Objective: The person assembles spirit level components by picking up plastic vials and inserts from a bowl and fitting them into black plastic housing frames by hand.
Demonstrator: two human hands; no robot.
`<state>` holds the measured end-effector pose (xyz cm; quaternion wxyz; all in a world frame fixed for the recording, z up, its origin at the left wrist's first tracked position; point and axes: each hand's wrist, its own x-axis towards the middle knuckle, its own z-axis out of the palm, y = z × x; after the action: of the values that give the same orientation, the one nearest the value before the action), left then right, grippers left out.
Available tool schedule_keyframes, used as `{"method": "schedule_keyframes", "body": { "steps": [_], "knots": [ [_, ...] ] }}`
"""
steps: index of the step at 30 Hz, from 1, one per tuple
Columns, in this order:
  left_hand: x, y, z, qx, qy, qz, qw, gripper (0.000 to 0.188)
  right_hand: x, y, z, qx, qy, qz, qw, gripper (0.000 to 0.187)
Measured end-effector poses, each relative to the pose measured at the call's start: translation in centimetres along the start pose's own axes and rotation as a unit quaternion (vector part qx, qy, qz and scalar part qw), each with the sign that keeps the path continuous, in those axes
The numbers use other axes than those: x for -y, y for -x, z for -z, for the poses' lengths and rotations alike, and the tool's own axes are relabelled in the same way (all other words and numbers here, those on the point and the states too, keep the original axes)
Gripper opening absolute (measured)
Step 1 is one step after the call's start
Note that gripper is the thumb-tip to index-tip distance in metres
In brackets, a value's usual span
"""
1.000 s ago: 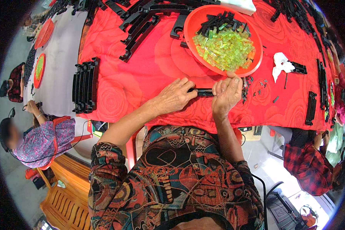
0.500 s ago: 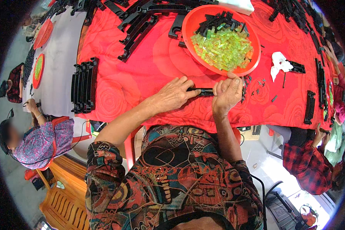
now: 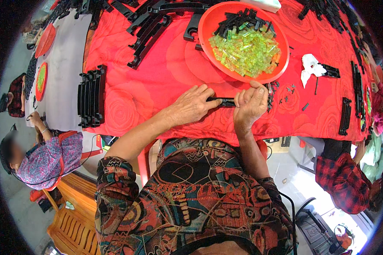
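Note:
Between my hands, just above the red cloth, lies a narrow black plastic part [image 3: 226, 102]. My left hand [image 3: 194, 104] grips its left end, the fingers closed over it. At the other end my right hand [image 3: 250, 108] is closed in a fist against the part, thumb on top; what sits inside that fist is hidden. Right beyond my right hand stands a red bowl [image 3: 203, 42] holding yellow-green clear pieces [image 3: 244, 51] and short black pieces [image 3: 242, 21]. Tiny dark bits [image 3: 287, 93] lie scattered on the cloth right of my right hand.
A row of black plastic strips [image 3: 91, 97] stands at the table's left edge. More long black parts [image 3: 151, 38] lie at the far left. A crumpled white tissue [image 3: 311, 68] rests on a black piece at right. People sit at both sides, one in red-black plaid [image 3: 342, 182].
My hands keep their hold on the black part with hardly any movement. The whole view has shifted slightly. At right, the plaid-shirted person's arm has changed position.

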<state>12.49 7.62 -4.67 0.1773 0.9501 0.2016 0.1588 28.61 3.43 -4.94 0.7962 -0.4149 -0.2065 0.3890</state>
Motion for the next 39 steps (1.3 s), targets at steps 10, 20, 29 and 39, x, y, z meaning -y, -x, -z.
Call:
{"method": "schedule_keyframes", "body": {
  "steps": [10,20,29,39],
  "knots": [
    [0.23,-0.25,-0.35,0.006,0.015,0.006,1.0,0.029,-0.25,-0.06,-0.09,-0.015,0.018,-0.018,1.0,0.024],
    [0.37,-0.31,-0.49,0.012,0.016,0.003,1.0,0.028,-0.66,-0.31,-0.02,0.003,0.047,-0.01,0.999,0.025],
    [0.15,0.11,-0.41,-0.006,0.022,0.004,1.0,0.032,-0.42,-0.12,0.37,-0.003,-0.018,-0.006,1.0,0.025],
    [-0.27,-0.15,-0.22,-0.013,-0.003,0.01,1.0,0.029,-0.31,-0.07,0.25,0.014,0.002,-0.005,1.0,0.025]
  ]
}}
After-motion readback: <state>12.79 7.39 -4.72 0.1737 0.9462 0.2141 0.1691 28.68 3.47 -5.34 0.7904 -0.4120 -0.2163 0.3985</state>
